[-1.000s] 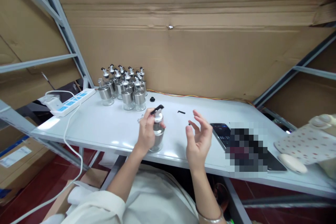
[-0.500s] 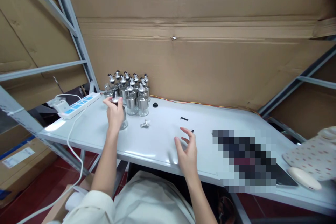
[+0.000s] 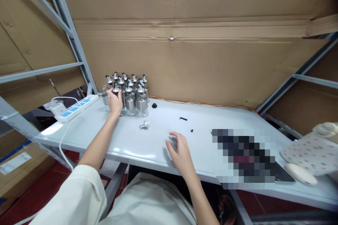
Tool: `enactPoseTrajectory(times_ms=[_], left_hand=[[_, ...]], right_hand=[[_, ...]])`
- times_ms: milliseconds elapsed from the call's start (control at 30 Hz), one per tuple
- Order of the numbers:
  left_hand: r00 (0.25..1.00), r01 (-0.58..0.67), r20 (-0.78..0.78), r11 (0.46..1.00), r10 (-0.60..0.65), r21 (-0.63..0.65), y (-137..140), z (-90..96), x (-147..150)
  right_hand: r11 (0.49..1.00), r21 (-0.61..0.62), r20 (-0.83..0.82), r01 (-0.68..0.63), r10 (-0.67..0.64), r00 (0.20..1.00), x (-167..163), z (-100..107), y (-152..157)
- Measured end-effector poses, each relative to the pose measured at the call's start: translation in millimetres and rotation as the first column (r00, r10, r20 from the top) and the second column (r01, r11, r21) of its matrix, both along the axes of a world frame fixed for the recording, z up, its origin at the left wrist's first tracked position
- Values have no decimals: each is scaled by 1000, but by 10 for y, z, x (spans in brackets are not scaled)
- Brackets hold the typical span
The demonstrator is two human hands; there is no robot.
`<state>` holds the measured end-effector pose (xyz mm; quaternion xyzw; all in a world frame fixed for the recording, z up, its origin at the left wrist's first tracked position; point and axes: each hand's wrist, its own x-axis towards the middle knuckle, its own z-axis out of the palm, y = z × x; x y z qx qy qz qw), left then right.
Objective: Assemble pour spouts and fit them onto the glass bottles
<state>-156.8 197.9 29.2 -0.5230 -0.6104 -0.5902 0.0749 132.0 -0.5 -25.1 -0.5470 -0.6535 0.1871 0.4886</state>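
Note:
At the left of the table, my left hand (image 3: 115, 104) is closed around the upper part of an oil bottle (image 3: 115, 86) with a metal and black pour spout. That bottle stands upright at the front of a group of similar glass bottles (image 3: 142, 104) with metal sleeves; my fingers hide much of it. A loose pour spout (image 3: 144, 125) lies on the table to the right of my left hand. My right hand (image 3: 180, 152) hovers over the middle front of the table, fingers apart and holding nothing. Beyond it are a small black piece (image 3: 192, 130) and a thin black bent strip (image 3: 183, 119).
A black cap (image 3: 154, 105) lies right of the bottles. A white power strip (image 3: 79, 107) with a cable runs along the left edge. On the right are a blurred dark object (image 3: 245, 156), a pale oval case (image 3: 301, 174) and a dotted pouch (image 3: 307, 153). Cardboard (image 3: 200, 70) stands behind.
My left hand has carried the oil bottle away from me, into line with the front of the group. My right hand has shifted slightly left, still open.

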Motion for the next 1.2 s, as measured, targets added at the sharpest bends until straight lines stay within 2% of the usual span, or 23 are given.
enactPoseTrajectory(times_ms=[100,267,467,633,733,800,900,967,1000,1067,1133,1200], left_hand=[[999,-36,-17,999,37,28,113,-51,-12],[999,12,-52,997,-9,70,201,-145,-52],[989,73,-134,997,-68,36,159,-177,-71],[991,43,-128,998,-38,37,85,-172,1],[996,23,-89,997,-16,71,19,-93,98],[997,19,-74,989,-9,146,-68,28,189],[995,84,-82,962,-64,260,-327,210,378],[969,214,-159,960,-187,179,-588,216,538],[929,304,-239,951,-282,58,-732,164,621],[793,414,-386,882,-471,-224,-1005,-32,768],[729,366,-454,852,-512,-374,-1205,-273,866],[738,289,-458,845,-496,-449,-1306,-452,905]], right_hand=[[1000,12,49,-24,23,999,-3,26,-10],[1000,11,93,-27,26,995,-4,43,-11],[998,-40,179,-50,56,982,-6,68,-30],[994,-86,235,-74,92,968,1,93,-52],[995,-70,243,-72,87,966,2,95,-61],[996,-51,239,-70,80,968,3,90,-64],[997,-32,219,-71,77,973,6,76,-62],[997,-28,207,-74,78,975,8,69,-60],[997,-23,202,-73,76,976,7,68,-59],[998,-4,191,-66,65,979,1,72,-62],[998,9,175,-57,55,983,-6,82,-68],[998,3,164,-58,57,985,-11,94,-75]])
